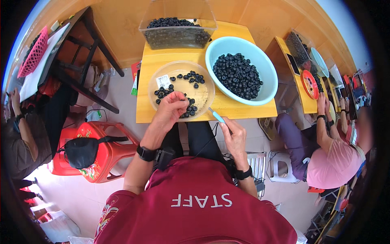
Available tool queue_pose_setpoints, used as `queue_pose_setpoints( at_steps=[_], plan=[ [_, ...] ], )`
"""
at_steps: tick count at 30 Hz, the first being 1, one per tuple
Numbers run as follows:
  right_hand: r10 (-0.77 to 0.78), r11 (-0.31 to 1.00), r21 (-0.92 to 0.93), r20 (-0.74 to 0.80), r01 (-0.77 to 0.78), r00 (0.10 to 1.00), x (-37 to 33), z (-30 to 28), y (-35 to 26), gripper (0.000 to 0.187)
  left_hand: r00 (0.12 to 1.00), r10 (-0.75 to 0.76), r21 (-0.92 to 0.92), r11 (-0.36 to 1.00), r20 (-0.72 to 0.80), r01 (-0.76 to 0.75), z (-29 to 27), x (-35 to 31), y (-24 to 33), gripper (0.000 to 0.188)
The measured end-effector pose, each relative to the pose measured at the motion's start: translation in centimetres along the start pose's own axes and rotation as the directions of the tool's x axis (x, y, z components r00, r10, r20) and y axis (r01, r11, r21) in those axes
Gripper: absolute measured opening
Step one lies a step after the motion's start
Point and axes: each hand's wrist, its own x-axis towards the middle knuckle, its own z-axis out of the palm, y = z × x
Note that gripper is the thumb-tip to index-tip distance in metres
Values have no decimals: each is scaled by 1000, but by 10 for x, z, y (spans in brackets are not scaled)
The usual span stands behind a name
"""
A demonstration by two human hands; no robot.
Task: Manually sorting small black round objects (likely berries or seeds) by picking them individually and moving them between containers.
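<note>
My left hand point(172, 107) is over a round see-through plastic tray point(207, 77), thumb and fingers pinched together. Whatever the pinch holds is too small to make out. Loose round black parts with holes point(191, 77) lie in the tray beside a small white label point(163, 81). To the right, at the table's near edge, my right hand point(234, 136) is closed round a slim tool with a light-blue handle point(218, 117). Its short metal tip points at the tray's rim. Beyond the tool stands a pale blue basin point(270, 91) heaped with the same black parts.
A rectangular see-through bin point(177, 36) of black parts stands at the back of the yellow wooden table point(143, 105). At left are a red plastic stool point(109, 152) with a black bag point(82, 152) and a person. People sit at another table point(302, 97) at right.
</note>
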Motion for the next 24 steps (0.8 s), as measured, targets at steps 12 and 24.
queue_pose_setpoints(
  at_steps=[12,24],
  plan=[
    [94,995,55,-119,-88,988,-22,-9,25,18,979,152,313,931,134,-187,115,81,40,38],
    [99,994,52,-68,-96,993,-17,-2,20,17,926,248,955,-151,285,-254,-8,109,-11,21]
  ],
)
